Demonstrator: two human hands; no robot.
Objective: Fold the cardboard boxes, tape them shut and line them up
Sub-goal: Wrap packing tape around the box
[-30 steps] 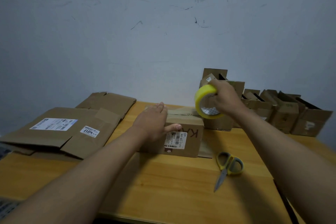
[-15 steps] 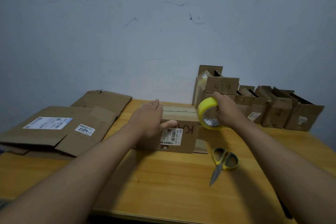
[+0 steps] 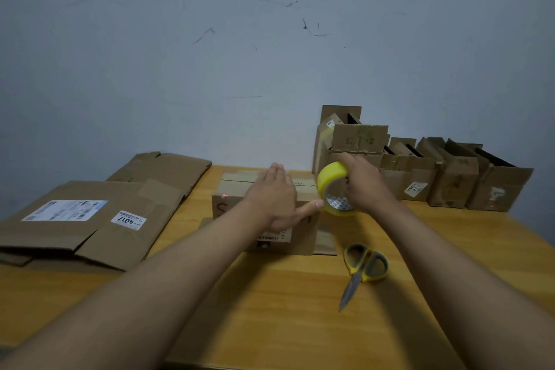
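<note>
Flattened cardboard boxes [image 3: 90, 219] are stacked at the table's [image 3: 285, 309] left, judged still to be folded. At centre, one folded box [image 3: 237, 198] is being taped; its top seam looks closed. The left hand [image 3: 274, 198] is laid flat on the box top, fingers straight, thumb pointing toward the roll. A yellow tape roll [image 3: 335, 189] is gripped by the right hand [image 3: 365, 186], just off the box's right edge. Scissors [image 3: 362, 269] lie unused nearby. Along the wall at right, finished boxes [image 3: 450, 177] are lined up. Task judged partway done.
</note>
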